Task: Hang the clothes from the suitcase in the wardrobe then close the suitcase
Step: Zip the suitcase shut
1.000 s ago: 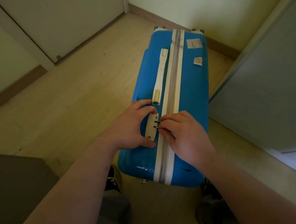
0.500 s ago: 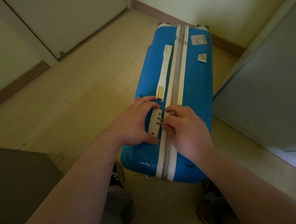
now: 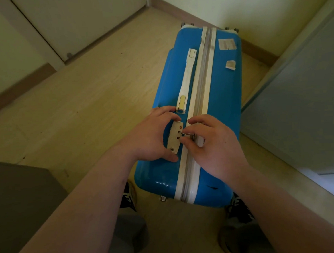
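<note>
Two hands: both are engaged at the lock. The left hand [image 3: 153, 138] is curled round the lock plate [image 3: 174, 138], finger above and thumb below. The zipper pulls [image 3: 187, 134] are pinched by the right hand [image 3: 214, 143] and aimed at the plate's slots.
Suitcase position: the suitcase [image 3: 222, 109] is stood on its side on the floor [image 3: 95, 110], near the person's shoes [image 3: 129, 195]. The zipper track [image 3: 204, 77] is closed wherever it is seen. No clothes are seen.
Stage (judged): closing is taken as nearly done. Whether the pulls are fully seated cannot be told.
Risk, misalignment: thin metal tabs may be skewed against the slots if pushed at an angle, so the latch is not caught.
Risk, tipping: the case is balanced on a narrow side. A hard sideways push could rock it unless it is braced by the left hand.
Risk, pinch: a fingertip could be nipped between tab and plate.
Shell: hard glossy blue plastic with rounded corners; highlights and a dark scuff are noted at the near end.
Trim: pale bands either side of a grey zipper.
Carry handle [image 3: 187, 78]: pale, slim, laid flat, with brass-coloured end caps.
Lock plate: cream and oblong, with what look like small dials on its left edge.
Stickers [image 3: 226, 43]: worn paper remnants.
Floor: pale wood-grain boards.
</note>
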### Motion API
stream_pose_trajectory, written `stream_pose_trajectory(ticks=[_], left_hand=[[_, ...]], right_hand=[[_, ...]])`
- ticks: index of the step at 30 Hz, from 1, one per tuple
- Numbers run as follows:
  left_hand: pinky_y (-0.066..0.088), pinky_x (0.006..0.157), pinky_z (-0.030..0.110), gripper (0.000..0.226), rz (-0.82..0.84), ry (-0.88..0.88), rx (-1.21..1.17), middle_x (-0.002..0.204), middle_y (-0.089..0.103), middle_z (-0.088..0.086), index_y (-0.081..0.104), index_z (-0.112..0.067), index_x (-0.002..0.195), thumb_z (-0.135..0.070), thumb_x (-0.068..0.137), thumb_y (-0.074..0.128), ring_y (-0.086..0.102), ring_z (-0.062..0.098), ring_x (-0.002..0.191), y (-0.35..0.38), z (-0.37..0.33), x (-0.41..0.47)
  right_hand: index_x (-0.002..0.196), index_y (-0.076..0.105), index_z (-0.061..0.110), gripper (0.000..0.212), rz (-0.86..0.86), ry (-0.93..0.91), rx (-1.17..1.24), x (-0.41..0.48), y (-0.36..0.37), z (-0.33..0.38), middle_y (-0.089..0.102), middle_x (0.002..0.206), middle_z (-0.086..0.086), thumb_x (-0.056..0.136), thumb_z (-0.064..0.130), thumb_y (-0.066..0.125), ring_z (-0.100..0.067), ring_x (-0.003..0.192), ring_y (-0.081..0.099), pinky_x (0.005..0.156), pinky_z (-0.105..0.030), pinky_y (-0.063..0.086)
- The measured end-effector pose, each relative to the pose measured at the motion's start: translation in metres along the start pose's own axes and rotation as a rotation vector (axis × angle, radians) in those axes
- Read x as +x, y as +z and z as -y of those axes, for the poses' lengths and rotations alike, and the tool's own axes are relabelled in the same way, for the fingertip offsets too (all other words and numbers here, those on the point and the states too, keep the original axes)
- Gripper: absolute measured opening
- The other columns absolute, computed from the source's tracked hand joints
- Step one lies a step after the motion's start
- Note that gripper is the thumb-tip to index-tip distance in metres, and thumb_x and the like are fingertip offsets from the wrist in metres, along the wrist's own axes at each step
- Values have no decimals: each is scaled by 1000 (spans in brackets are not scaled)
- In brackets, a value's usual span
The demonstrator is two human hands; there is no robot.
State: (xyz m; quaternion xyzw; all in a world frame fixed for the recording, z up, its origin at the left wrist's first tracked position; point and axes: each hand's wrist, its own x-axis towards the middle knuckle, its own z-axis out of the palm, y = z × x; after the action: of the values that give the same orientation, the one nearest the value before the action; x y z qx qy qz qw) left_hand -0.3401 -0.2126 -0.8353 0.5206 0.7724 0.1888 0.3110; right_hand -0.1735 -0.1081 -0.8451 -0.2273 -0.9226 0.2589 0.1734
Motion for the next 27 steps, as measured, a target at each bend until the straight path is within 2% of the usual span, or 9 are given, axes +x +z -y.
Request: stream_pose_trajectory(ticks=[10,16,21,27], left_hand=[[28,112,27,101,-19,9,9,153,19,-20,44,-34,135,-42,48,95,21,3,140,0,1,0],[27,110,26,92,-22,18,19,154,19,-18,47,-35,130,-42,51,94,20,4,141,-1,1,-1],[29,113,31,91,-26,19,35,154,20,-16,48,-33,129,-41,51,94,20,7,141,0,0,-2],[28,116,35,109,-4,2,35,154,17,-19,36,-30,145,-42,52,93,17,7,143,0,-1,-1]], right_hand=[[96,78,22,11,-62,-37,-93,-4,11,1,67,101,2,89,24,70,-21,94,59,69,-34,53],[98,78,23,14,-36,-4,-88,-3,12,0,67,98,6,90,28,68,-19,96,56,74,-33,51],[98,78,29,14,9,90,-19,-1,14,0,63,97,12,89,34,69,-13,99,51,74,-31,48],[97,78,28,14,-37,97,-72,-2,16,1,63,103,7,86,33,73,-18,103,49,75,-28,45]])
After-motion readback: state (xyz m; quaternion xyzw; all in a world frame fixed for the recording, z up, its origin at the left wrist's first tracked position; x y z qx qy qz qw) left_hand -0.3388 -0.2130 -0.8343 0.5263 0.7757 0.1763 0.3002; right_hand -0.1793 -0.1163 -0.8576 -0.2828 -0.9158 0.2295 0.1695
